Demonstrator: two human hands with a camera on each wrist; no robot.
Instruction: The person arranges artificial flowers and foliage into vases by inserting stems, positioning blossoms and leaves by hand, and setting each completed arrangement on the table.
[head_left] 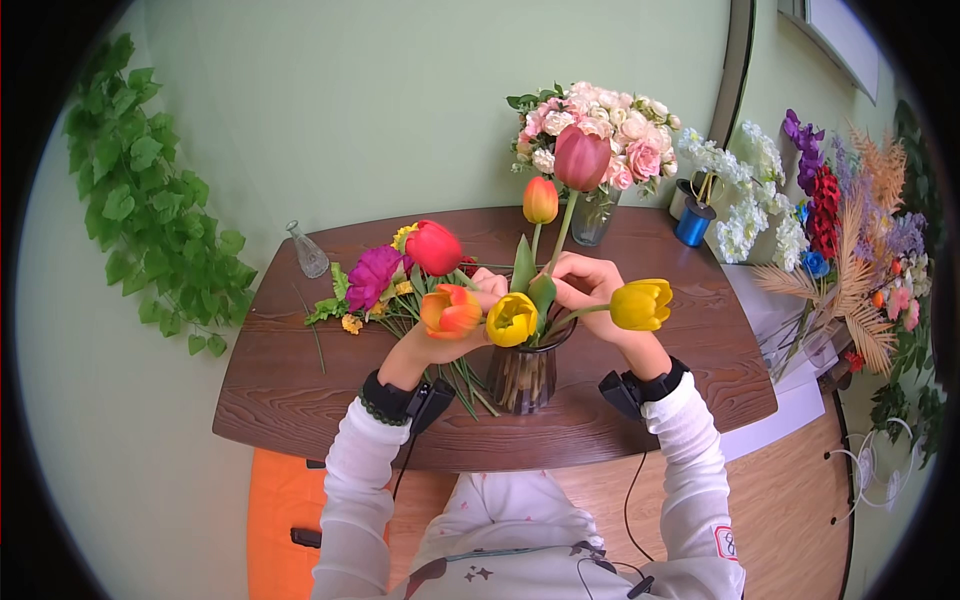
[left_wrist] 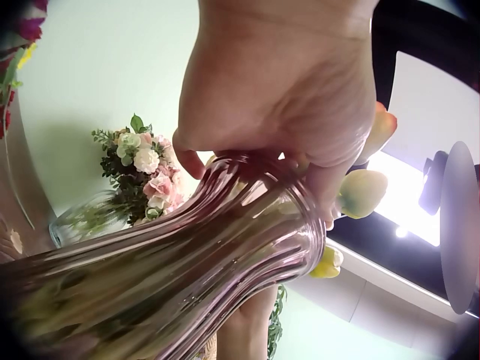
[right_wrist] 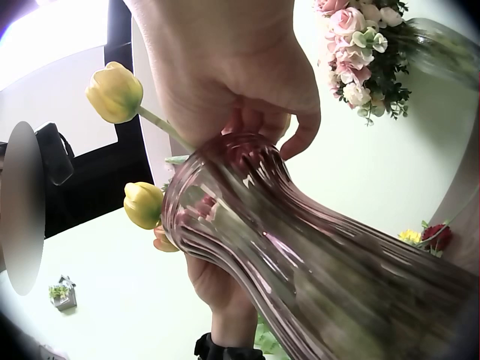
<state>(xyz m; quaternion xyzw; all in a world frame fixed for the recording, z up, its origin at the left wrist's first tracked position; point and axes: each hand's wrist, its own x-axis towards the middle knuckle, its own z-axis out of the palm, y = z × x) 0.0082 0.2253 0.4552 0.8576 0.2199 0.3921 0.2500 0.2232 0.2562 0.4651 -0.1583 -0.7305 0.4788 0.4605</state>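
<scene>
A ribbed, tinted glass vase [head_left: 522,382] stands upright near the table's front edge. Around its mouth are a tall pink tulip [head_left: 581,158], a small orange tulip [head_left: 540,200] and two yellow tulips [head_left: 512,320], one leaning right. My left hand [left_wrist: 277,97] grips the vase rim from the left, partly behind an orange-red tulip [head_left: 449,312] in the head view. At the right side of the mouth, my right hand [head_left: 595,290] pinches a tulip stem; the right wrist view shows its fingers curled behind the rim. Fingertips of both hands are partly hidden.
Loose flowers, including a purple bloom [head_left: 374,278], lie left of the vase. Behind are a small clear bottle [head_left: 308,252], a pink-white bouquet [head_left: 630,135] in glass and a blue spool [head_left: 694,222]. More flowers [head_left: 825,215] stand at the right.
</scene>
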